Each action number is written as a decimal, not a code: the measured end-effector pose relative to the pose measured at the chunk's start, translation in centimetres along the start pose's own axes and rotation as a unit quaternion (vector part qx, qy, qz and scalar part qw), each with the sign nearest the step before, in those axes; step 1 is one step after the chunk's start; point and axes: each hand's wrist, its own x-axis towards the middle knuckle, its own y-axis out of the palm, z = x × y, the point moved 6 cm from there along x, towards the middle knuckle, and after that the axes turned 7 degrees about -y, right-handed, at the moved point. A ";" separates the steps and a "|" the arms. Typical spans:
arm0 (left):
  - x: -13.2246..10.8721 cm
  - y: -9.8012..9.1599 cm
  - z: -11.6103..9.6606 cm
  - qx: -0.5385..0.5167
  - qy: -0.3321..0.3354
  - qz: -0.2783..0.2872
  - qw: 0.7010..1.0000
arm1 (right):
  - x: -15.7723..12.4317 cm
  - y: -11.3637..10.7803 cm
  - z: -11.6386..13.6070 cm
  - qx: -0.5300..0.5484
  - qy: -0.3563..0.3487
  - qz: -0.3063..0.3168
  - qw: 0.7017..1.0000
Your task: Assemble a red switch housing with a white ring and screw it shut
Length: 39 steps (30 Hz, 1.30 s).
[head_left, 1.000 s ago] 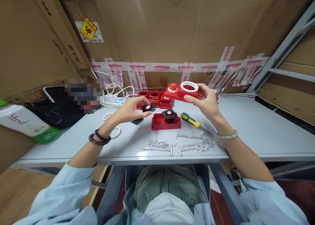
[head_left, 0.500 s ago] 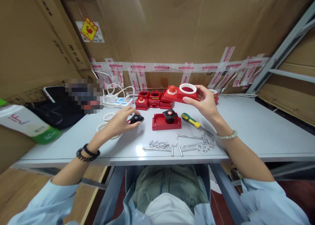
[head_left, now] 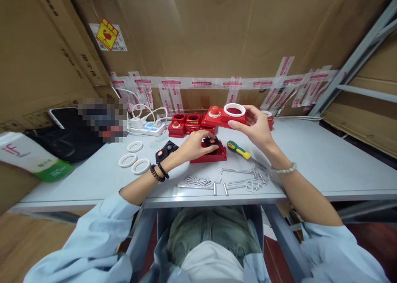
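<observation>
Brown cardboard [head_left: 198, 31] behind a pale grey table [head_left: 325, 159].

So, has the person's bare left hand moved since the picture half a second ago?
Yes: the left hand has moved to the right; earlier left of the shallow red rectangular tray, it now reaches over that tray.

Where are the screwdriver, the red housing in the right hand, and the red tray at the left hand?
Screwdriver [head_left: 242, 151]: head view, on its green-and-yellow handle.
Red housing [head_left: 222, 119]: head view, near its body's middle.
Red tray [head_left: 212, 156]: head view, on its front wall.
</observation>
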 end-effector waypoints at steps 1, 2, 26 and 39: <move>0.0 -0.1 0.1 -0.008 0.000 0.005 1.000 | 0.0 0.0 0.0 -0.002 0.003 0.000 1.000; 0.0 -0.1 0.1 -0.015 -0.001 0.010 1.000 | 0.0 0.0 -0.1 -0.004 0.005 0.002 1.000; -0.2 -2.0 -0.5 -0.053 0.012 0.004 0.999 | -0.3 0.3 0.0 -0.026 0.022 0.017 0.999; -4.9 -11.8 14.8 0.353 -0.329 0.033 0.875 | -0.2 0.3 -0.2 -0.028 0.024 0.015 0.999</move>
